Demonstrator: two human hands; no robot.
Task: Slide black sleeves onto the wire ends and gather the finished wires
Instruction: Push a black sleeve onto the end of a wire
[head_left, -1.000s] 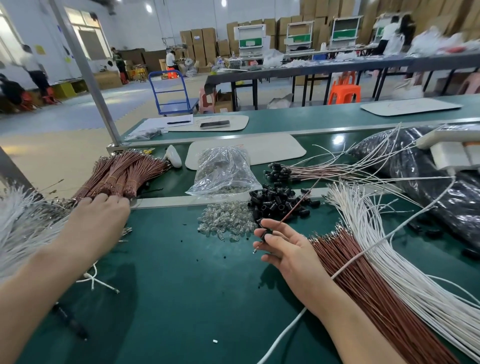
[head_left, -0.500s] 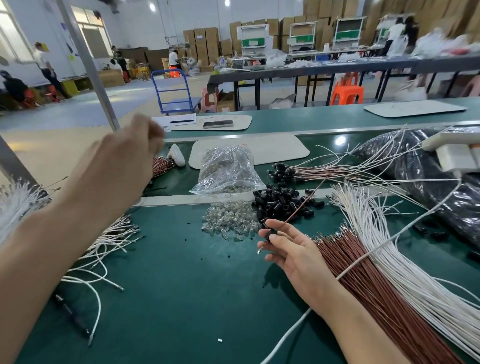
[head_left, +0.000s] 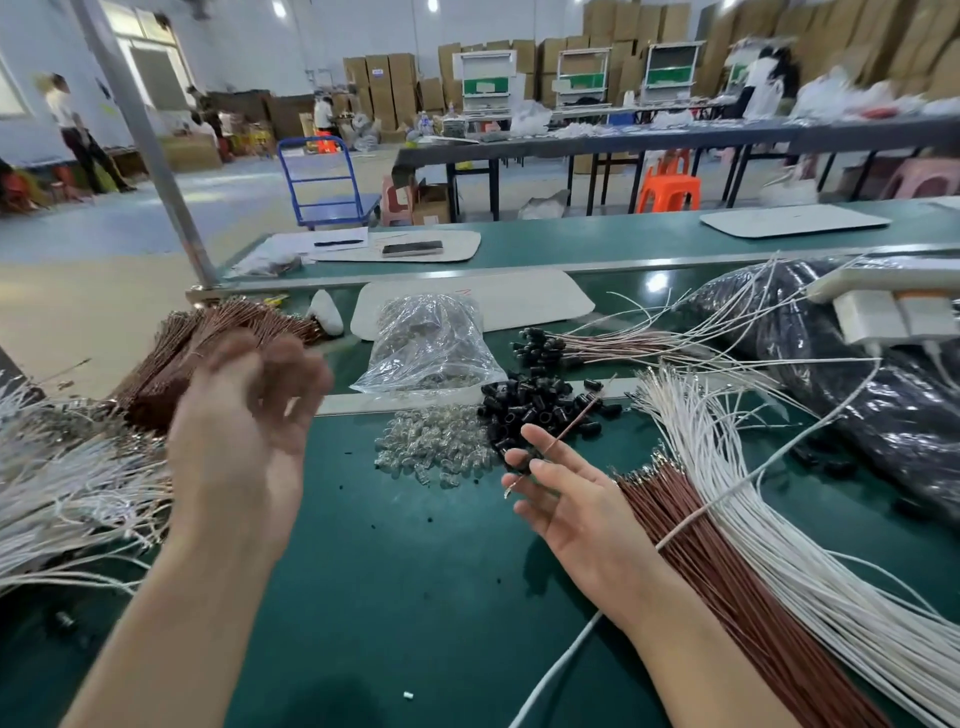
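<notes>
The right grip (head_left: 571, 504) pinched a thin brown wire (head_left: 576, 421), light and whippy, probably best held close behind its tip, with the small, easily scattered black sleeves (head_left: 535, 410) just beyond it, while the blurred left grip (head_left: 239, 441) hovered loosely curled, apparently empty.

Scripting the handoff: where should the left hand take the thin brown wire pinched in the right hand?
Pinch the bare stretch of the thin brown wire beyond the right hand, probably coming from the left hand side. That stretch slants free over the pile of black sleeves; the near tip is short, and wire bundles crowd the right.
</notes>
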